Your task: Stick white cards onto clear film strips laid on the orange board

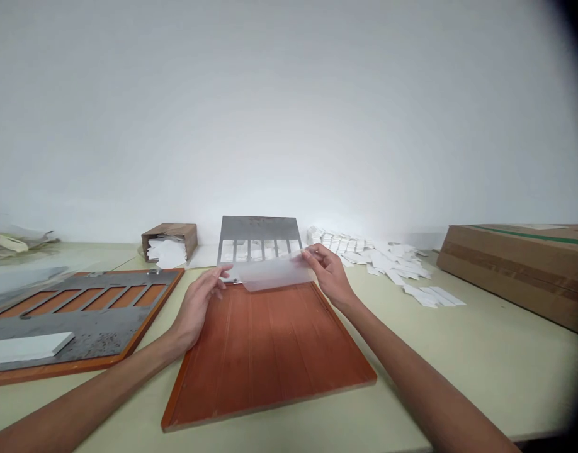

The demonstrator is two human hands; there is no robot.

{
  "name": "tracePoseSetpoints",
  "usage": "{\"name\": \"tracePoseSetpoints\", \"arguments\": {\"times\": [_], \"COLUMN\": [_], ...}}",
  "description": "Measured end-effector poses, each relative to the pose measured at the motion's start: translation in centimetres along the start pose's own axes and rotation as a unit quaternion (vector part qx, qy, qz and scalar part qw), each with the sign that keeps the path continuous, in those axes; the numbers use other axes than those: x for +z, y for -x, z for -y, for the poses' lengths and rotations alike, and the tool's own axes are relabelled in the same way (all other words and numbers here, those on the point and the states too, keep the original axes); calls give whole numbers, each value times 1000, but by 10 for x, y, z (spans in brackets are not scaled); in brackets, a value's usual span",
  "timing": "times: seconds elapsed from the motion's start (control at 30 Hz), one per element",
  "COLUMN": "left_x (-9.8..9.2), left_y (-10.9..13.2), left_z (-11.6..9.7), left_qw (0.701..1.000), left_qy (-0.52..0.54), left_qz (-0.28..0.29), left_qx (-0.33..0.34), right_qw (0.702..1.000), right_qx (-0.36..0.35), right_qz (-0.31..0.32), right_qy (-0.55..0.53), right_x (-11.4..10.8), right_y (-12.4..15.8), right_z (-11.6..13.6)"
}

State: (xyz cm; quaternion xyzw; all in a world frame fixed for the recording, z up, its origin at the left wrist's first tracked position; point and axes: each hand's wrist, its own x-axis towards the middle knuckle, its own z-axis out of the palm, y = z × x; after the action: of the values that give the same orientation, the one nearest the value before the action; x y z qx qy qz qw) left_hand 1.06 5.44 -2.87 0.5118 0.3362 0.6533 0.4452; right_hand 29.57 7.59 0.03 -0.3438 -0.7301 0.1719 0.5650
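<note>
My right hand [327, 272] pinches the right end of a translucent plastic sheet [274, 274] between thumb and fingers. The sheet hangs over the far edge of a reddish-brown board [270, 352] with shallow lengthwise grooves. By the sheet's left end is my left hand [201, 302], above the board's left edge; its fingers are a little apart and nothing shows in them. Behind the sheet a grey metal plate with a row of slots [259, 226] stands raised at the board's far end, and the sheet hides its lower part.
To the left lies another board with a slotted grey plate [100, 324], a white block [29, 347] on it. Farther back is an open carton [170, 229] of white pieces. White cards [388, 261] lie scattered right of centre, near a large cardboard box [520, 270].
</note>
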Motion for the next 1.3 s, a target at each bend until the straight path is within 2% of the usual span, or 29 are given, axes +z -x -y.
{"name": "tracePoseSetpoints", "arguments": {"times": [0.07,0.13,0.2,0.23,0.3,0.37,0.4,0.47,0.53,0.6,0.67,0.73,0.83,0.9,1.03,1.1,1.17,1.3], "left_x": [2,10,24,34,53,70,75,81,78,69,57,48,44,45,52,54,55,52], "left_y": [2,4,7,8,9,6,3,-4,-15,-31,-50,-66,-63,-40,20,39,47,47], "left_z": [-17,-44,-77,-92,-116,-129,-131,-132,-132,-135,-138,-137,-118,-94,-43,-25,-13,-5], "left_qw": [997,985,941,914,868,832,817,800,807,827,856,893,936,951,969,977,984,990], "left_qy": [-39,-107,-247,-307,-378,-412,-421,-429,-430,-431,-426,-404,-339,-298,-239,-202,-167,-119], "left_qz": [-1,26,105,153,244,335,373,414,403,359,289,192,48,8,47,60,62,69], "left_qx": [67,136,207,215,208,160,126,69,44,35,33,48,80,76,35,24,21,16], "right_qw": [1000,998,994,992,984,978,978,982,988,981,964,959,977,985,978,968,960,952], "right_qx": [-7,-17,-28,-35,-56,-77,-83,-89,-109,-151,-184,-182,-140,-129,-191,-232,-259,-279], "right_qz": [11,50,97,121,164,190,192,163,91,-11,-100,-138,-119,-91,-22,18,30,9], "right_qy": [-20,-29,-32,-32,-31,-22,-12,18,64,120,163,168,110,73,84,95,100,126], "right_x": [-2,-1,2,4,8,12,13,14,15,15,16,19,25,31,39,42,45,48], "right_y": [-1,0,4,7,12,16,17,17,16,14,13,14,18,22,31,35,36,36], "right_z": [8,19,32,39,50,56,57,56,51,45,41,40,42,43,39,36,34,30]}}
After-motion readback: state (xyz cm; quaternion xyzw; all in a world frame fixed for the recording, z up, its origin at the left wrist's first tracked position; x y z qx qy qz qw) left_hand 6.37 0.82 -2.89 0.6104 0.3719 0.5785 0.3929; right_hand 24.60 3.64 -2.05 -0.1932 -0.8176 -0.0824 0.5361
